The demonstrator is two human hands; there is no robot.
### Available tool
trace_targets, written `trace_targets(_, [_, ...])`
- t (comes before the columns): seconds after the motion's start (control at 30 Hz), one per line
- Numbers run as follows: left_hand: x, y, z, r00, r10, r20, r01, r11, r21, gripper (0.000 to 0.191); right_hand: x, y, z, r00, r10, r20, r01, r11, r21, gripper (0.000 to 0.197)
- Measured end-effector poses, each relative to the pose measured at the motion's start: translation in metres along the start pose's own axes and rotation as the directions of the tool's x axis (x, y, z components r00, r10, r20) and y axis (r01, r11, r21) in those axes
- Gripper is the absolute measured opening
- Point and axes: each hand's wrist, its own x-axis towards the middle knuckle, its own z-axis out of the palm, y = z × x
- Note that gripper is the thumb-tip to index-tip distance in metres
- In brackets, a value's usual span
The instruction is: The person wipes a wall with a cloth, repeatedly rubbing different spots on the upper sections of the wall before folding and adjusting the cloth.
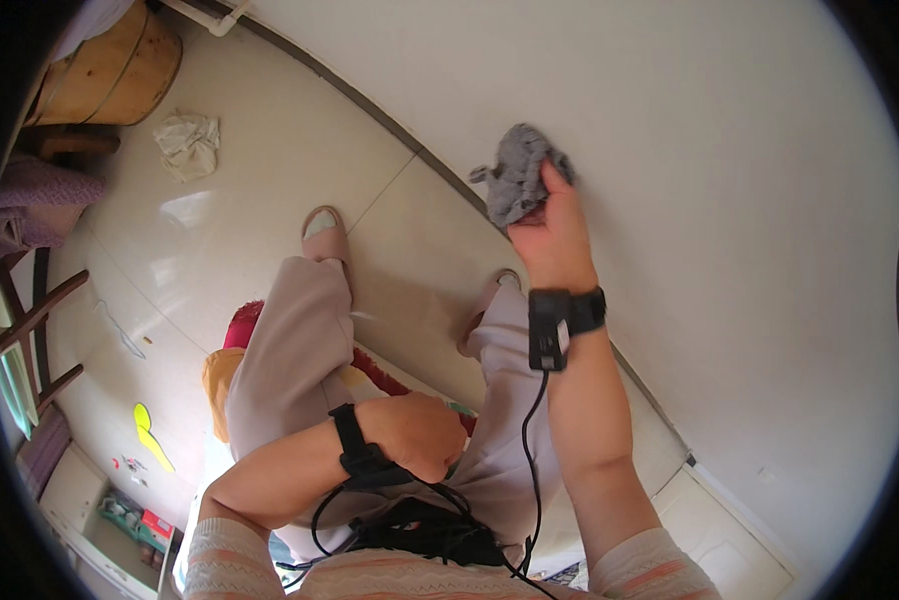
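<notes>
My right hand (558,236) grips a crumpled grey cloth (521,176), with the thumb lying along its near side. Cloth and hand are up against the white wall (704,195), just above the dark baseboard (378,112). Low over my lap, my left hand (412,435) is curled into a loose fist. Its fingertips are turned under and hidden, and nothing shows in it. Each wrist wears a black strap, and a black sensor box (548,330) with a cable sits on the right one.
A wooden barrel (112,71) and a crumpled white cloth (188,146) are at the upper left. On the tiled floor (262,150) lie a hanger (123,334) and a yellow flat object (149,435). Wooden chair parts (37,315) stand at the left. Black cables (528,450) cross my lap.
</notes>
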Motion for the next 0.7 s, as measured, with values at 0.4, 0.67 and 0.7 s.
trace_targets(0.4, [0.001, 0.003, 0.001, 0.999, 0.036, 0.011, -0.036, 0.999, 0.034, 0.017, -0.008, -0.01, 0.034, 0.987, -0.091, 0.131, 0.083, 0.994, 0.066, 0.026])
trace_targets(0.67, [0.003, -0.002, 0.004, 0.999, 0.043, -0.011, -0.042, 0.997, 0.059, 0.018, 0.028, 0.018, 0.02, 0.999, 0.004, 0.034, -0.004, 1.0, 0.011, 0.028])
trace_targets(0.7, [0.0, -0.003, 0.005, 0.999, 0.041, -0.036, -0.039, 0.998, 0.043, 0.018, 0.01, 0.01, 0.039, 0.999, 0.019, 0.04, -0.02, 1.0, 0.015, 0.028])
